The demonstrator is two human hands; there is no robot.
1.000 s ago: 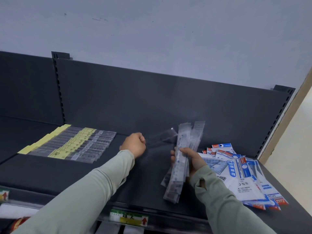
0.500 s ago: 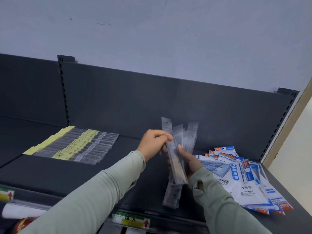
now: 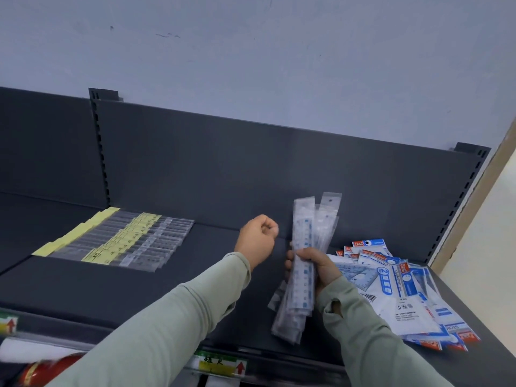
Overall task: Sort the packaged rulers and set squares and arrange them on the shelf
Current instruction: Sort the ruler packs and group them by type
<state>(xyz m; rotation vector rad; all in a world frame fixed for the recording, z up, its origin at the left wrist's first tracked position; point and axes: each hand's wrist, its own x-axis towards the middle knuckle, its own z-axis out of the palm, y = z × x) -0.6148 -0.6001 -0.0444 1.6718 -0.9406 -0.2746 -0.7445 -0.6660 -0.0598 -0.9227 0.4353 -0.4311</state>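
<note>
The right hand (image 3: 312,266) grips the rulers (image 3: 303,227) at mid-length, upright over the shelf (image 3: 167,297). The left hand (image 3: 258,241), just left of the rulers, is clenched, empty. Set squares (image 3: 396,289) lie right of the rulers. Expect the rulers to be light, flexible, slippery: pinch one near its top end.

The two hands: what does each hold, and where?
The right hand grips the bundle of packaged rulers around its middle; the left hand holds nothing.
</note>
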